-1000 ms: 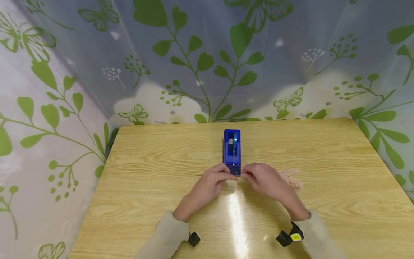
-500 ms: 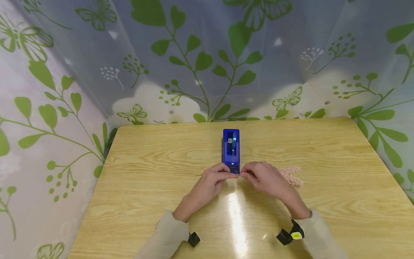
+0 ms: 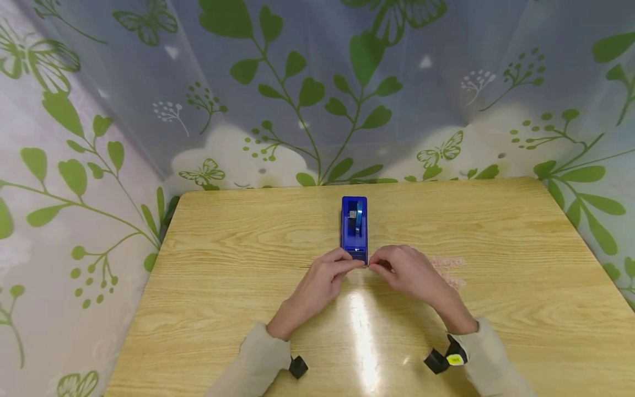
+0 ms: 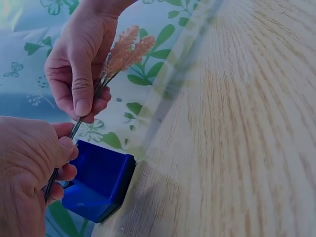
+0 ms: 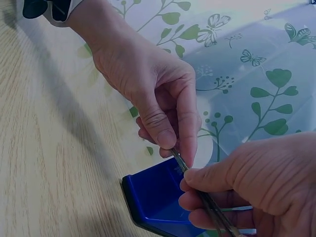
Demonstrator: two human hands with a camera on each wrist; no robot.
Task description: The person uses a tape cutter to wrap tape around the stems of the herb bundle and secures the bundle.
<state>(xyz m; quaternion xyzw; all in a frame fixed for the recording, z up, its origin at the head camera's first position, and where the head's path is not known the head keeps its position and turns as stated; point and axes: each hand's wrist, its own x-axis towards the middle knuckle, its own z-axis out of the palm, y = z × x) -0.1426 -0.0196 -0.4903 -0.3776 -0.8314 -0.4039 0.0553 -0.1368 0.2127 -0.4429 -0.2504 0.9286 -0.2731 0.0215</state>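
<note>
- I see both hands meeting just in front of the blue tape dispenser, which sits near the middle of the worktop, a little towards its far edge.
- My left hand pinches a thin dark stem between thumb and forefinger; the other fingers are curled under.
- My right hand pinches the same stem further along, thumb on top, so the two hands are close together with only a short stretch of stem between them.
- In the left wrist view, the stem runs up past the right hand's thumb to pink fluffy flower spikes, which stick out beyond that hand.
- In the head view the pink spikes show as a blurred patch to the right of the right hand, low over the worktop; I cannot tell if they touch it.
- In the right wrist view, the near end of the dispenser lies just under the pinching fingers; I cannot tell whether the stem touches it.
- A curtain printed with green leaves and butterflies hangs round the worktop.
</note>
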